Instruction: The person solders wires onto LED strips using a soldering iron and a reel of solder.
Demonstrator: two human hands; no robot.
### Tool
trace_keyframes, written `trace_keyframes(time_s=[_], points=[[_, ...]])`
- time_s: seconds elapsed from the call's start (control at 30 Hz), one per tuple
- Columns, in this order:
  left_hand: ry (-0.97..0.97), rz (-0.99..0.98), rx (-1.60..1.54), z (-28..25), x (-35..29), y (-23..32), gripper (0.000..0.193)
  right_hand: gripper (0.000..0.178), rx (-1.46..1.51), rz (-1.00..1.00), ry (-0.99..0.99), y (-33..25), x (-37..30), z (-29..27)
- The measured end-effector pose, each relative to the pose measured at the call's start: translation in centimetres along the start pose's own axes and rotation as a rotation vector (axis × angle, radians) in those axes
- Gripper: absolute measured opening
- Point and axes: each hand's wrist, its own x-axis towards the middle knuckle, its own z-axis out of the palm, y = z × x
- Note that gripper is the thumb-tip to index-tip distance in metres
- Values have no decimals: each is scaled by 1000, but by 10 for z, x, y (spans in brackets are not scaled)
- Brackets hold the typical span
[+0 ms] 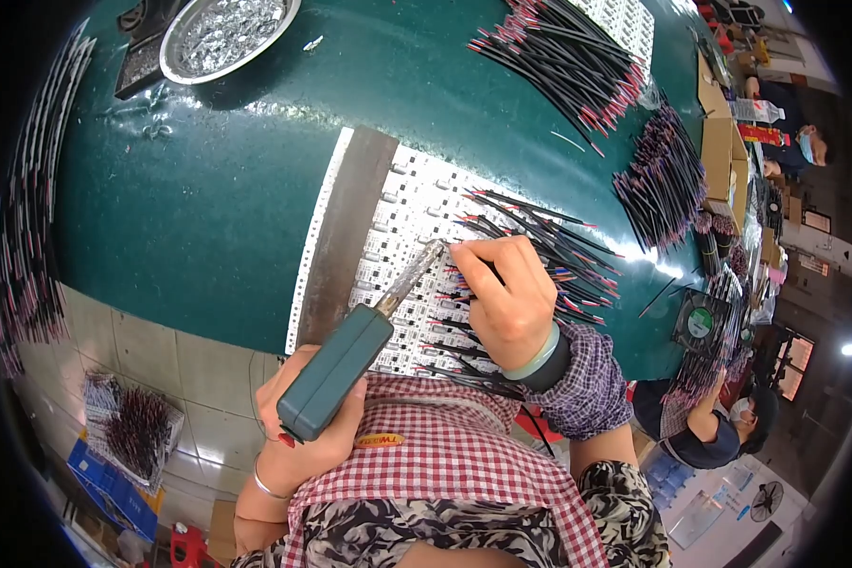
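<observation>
My left hand [324,452] is wrapped round the dark green body of a soldering gun [335,375]. Its metal tip points up and right, to a white circuit board panel [417,194] covered with rows of small parts. Close to that tip, my right hand [513,303] has thumb and forefinger pinched together over the panel. What the pinch holds, probably a thin wire end, is too small to make out. Black wires with coloured ends [530,222] fan out from the panel's right side, partly under my right hand. A dark flat bar [346,232] lies along the panel's left part.
A metal bowl of silvery scraps [229,38] stands at the far left on the green table [189,208]. Bundles of black wires [573,62] lie at the far right, more bundles [667,175] beside cardboard boxes [718,156]. A co-worker [710,426] sits at the right.
</observation>
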Motion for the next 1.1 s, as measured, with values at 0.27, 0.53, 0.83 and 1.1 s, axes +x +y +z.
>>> trace_keyframes(time_s=[0.27, 0.53, 0.83, 1.1], points=[[-6, 67, 48, -1, 3, 0, 14, 37, -49, -47, -26, 1, 2, -1], [29, 8, -2, -3, -10, -9, 18, 42, -35, -15, -35, -3, 3, -3], [9, 64, 35, -2, -6, -8, 20, 48, 7, -3, -1, 1, 0, 1], [27, 10, -13, 0, -9, -9, 20, 50, -22, 13, 11, -1, -1, 1]])
